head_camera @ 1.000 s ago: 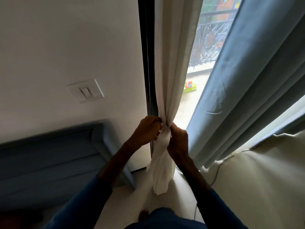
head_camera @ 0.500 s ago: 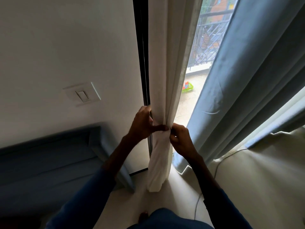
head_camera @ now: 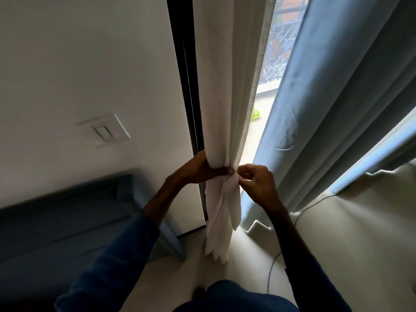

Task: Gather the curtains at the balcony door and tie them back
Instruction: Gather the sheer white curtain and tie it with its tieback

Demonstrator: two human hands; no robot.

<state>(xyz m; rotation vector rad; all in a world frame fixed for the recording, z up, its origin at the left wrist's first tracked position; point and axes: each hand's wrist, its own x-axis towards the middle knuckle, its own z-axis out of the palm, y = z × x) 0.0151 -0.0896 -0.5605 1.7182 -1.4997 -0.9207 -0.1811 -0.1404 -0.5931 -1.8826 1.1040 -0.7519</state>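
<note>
The white curtain (head_camera: 225, 86) is gathered into a bunch beside the dark door frame (head_camera: 186, 86). The bunch is gripped by the left hand (head_camera: 198, 171), fingers curled round it. A fold there is pinched by the right hand (head_camera: 258, 184). The blue curtain (head_camera: 337, 109) is hung alongside, ungathered.

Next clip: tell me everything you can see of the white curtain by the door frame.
The white curtain is off-white, matte cloth hanging in vertical folds beside the dark door frame. It is gathered into a narrow waist, where the left hand wraps round it and the right hand pinches its right edge. Below the grip it fans into a loose, creased tail. No tie is visible.
</note>
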